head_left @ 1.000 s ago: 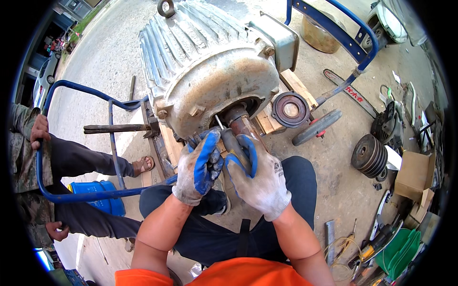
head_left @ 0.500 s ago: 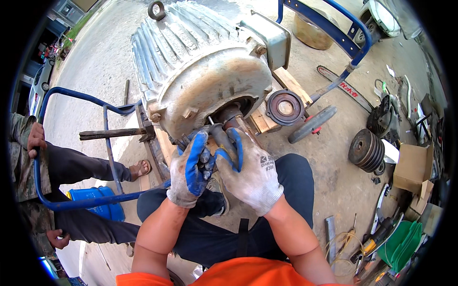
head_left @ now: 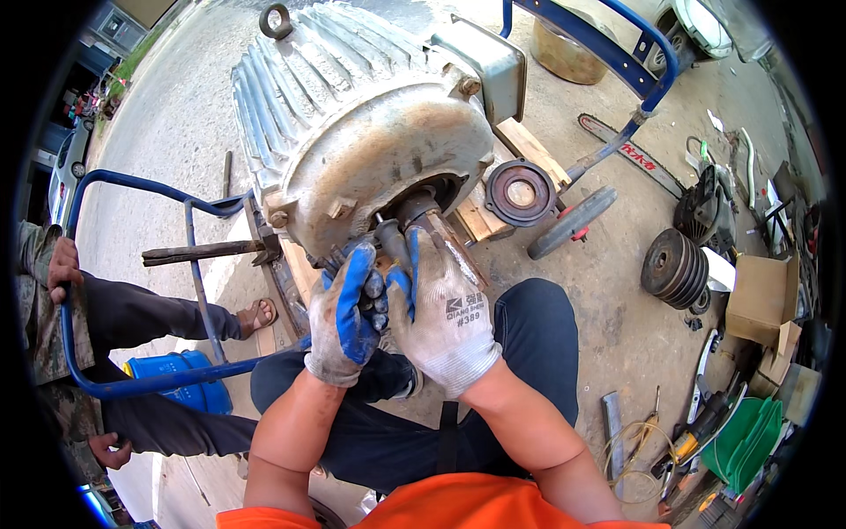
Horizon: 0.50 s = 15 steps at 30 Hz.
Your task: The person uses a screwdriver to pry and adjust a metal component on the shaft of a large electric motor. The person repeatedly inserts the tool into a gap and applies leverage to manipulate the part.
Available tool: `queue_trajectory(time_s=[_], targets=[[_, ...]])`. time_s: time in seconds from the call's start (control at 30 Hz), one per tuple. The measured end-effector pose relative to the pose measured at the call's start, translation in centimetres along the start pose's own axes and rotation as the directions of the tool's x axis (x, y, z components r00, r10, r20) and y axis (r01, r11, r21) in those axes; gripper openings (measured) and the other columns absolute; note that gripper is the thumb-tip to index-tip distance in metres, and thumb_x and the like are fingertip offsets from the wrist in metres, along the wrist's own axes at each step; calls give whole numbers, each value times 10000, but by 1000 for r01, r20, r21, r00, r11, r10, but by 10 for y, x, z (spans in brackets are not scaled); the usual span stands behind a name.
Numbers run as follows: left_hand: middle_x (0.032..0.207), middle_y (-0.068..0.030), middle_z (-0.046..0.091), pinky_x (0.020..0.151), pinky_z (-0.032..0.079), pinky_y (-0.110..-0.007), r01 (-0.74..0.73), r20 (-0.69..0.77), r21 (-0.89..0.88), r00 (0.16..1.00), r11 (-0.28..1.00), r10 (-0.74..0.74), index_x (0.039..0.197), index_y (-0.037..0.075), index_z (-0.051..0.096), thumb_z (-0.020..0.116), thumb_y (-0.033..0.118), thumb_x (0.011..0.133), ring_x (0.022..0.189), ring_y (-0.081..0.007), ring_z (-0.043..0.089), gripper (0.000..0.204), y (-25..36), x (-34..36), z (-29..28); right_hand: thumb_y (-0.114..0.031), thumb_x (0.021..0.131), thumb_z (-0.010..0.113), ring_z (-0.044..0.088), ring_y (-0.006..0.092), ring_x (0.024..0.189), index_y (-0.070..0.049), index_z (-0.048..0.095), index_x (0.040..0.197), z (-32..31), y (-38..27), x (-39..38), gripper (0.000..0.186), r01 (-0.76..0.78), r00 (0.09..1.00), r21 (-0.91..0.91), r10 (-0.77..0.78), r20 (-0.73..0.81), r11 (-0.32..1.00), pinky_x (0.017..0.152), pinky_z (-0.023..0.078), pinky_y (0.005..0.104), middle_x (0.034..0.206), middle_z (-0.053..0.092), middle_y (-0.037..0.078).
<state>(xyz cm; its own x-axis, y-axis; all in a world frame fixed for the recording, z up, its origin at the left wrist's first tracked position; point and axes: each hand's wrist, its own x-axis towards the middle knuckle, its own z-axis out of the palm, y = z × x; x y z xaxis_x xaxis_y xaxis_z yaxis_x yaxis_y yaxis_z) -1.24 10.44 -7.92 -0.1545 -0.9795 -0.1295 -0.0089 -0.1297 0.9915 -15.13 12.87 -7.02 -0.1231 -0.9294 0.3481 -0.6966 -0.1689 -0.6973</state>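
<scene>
A large grey electric motor (head_left: pixel 352 132) with cooling fins fills the upper middle, its end cover facing me. From the round opening in that cover juts the motor's shaft (head_left: pixel 445 238). My right hand (head_left: pixel 445 309), in a white and blue work glove, is closed around a dark cylindrical piece (head_left: pixel 393 245) beside the shaft. A thin metal rod (head_left: pixel 380 219) shows at that piece's far end, close to the cover. My left hand (head_left: pixel 342 317), gloved alike, is curled just left of it with darkened fingertips; what it holds is hidden.
A blue hand cart frame (head_left: pixel 150 381) surrounds the motor, and a person's hand (head_left: pixel 63 264) grips it at left. A round flange cover (head_left: pixel 521 194) rests on wood. At right lie a chainsaw (head_left: pixel 634 157), a grooved pulley (head_left: pixel 674 273), a cardboard box (head_left: pixel 758 295) and several tools.
The view has shifted slightly, so the motor sits a little further left. My right hand has turned somewhat and moved left, with the dark piece now more upright. My left hand stays curled.
</scene>
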Motion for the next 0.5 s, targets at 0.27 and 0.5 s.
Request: queue_trajectory(time_s=[0.27, 0.5], targets=[[837, -26, 553, 609, 463, -228, -545, 216, 703, 776, 457, 593, 1238, 2, 532, 550, 132, 956, 736, -132, 554, 311, 6, -2, 2, -171, 824, 634, 544, 464, 1074, 95, 420, 1282, -13, -10, 0, 571, -93, 994, 74, 88, 70, 993, 911, 466, 472, 1189, 511, 334], [967, -106, 618, 636, 517, -275, 162, 210, -570, 977, 805, -48, 1129, 52, 548, 434, 324, 1009, 779, -187, 615, 319, 26, -21, 3, -167, 705, 772, 553, 366, 942, 16, 501, 1250, -65, -7, -14, 635, 159, 984, 73, -152, -95, 985, 782, 487, 442, 1153, 542, 209]])
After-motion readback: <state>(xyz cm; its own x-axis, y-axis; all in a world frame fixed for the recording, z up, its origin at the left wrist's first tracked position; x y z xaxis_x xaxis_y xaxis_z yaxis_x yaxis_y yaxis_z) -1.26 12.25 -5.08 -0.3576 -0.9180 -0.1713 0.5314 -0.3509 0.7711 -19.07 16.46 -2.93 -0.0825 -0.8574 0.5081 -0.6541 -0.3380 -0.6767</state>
